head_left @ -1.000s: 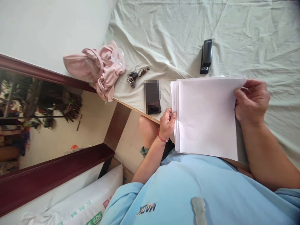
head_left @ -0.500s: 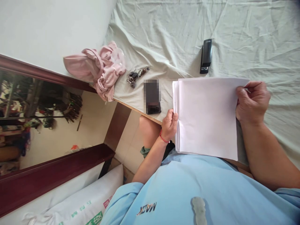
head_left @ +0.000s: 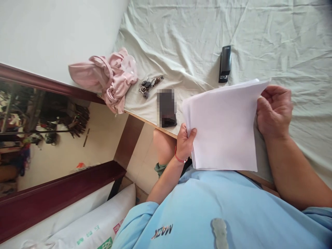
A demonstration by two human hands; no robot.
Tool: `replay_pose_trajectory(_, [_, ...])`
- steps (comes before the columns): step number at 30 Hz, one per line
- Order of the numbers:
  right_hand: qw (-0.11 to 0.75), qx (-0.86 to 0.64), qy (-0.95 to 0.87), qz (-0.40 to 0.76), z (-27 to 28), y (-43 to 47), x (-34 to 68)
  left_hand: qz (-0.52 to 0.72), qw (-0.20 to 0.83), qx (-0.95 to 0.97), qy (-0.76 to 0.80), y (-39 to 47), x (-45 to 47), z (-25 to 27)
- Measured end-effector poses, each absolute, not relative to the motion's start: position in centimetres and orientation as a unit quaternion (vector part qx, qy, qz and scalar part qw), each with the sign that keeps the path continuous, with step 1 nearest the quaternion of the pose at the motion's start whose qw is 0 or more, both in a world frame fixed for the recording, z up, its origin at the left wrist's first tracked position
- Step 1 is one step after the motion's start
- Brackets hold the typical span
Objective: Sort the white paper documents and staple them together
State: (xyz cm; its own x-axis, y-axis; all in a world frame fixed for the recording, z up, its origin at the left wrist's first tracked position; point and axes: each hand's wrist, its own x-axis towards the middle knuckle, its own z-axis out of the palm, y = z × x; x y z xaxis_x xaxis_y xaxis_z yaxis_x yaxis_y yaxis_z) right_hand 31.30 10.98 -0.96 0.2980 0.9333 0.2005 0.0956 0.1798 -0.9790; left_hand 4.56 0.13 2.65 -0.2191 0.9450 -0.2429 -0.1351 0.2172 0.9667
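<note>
I hold a stack of white paper sheets (head_left: 223, 126) in both hands, just above the near edge of a bed covered with a pale green sheet (head_left: 186, 38). My left hand (head_left: 185, 141), with a red string at the wrist, grips the stack's left edge. My right hand (head_left: 273, 110) is closed on its right edge. The stack is tilted, with its far right corner raised. A black stapler (head_left: 224, 63) lies on the sheet beyond the paper.
A dark phone (head_left: 166, 107) lies at the bed's edge left of the paper, with a bunch of keys (head_left: 147, 84) and a pink cloth (head_left: 109, 81) further left. A dark wooden frame (head_left: 64, 188) and a white printed sack (head_left: 85, 226) are at the lower left.
The paper stack has been lifted and tilted, its far right corner rising. My left hand slid down the left edge and took a fuller grip. My view shifted slightly.
</note>
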Motion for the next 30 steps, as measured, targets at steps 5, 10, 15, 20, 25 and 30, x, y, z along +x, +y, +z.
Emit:
replay_pose_trajectory(5, [0.508,-0.472,-0.434,0.576,1.2,9.3,31.2,0.564,0.573,0.204,0.559,0.0,3.8,3.0])
replay_pose_trajectory(10, [0.432,-0.493,-0.349,0.67,2.8,7.2,29.8,0.565,0.587,0.213,0.54,-0.1,4.4,3.0])
replay_pose_trajectory(15, [0.395,-0.509,-0.304,0.701,4.3,6.1,28.6,0.567,0.579,0.237,0.535,-0.3,4.8,3.4])
replay_pose_trajectory(20, [0.325,-0.516,-0.321,0.724,4.7,5.7,28.5,0.555,0.609,0.208,0.527,0.7,3.4,4.0])
replay_pose_trajectory(25, [0.368,-0.604,-0.602,0.371,6.6,8.2,29.1,0.531,0.632,0.241,0.51,1.9,3.3,4.7])
replay_pose_trajectory(30, [0.392,-0.427,-0.813,0.049,11.7,11.3,28.0,0.498,0.65,0.265,0.51,2.1,4.0,4.8])
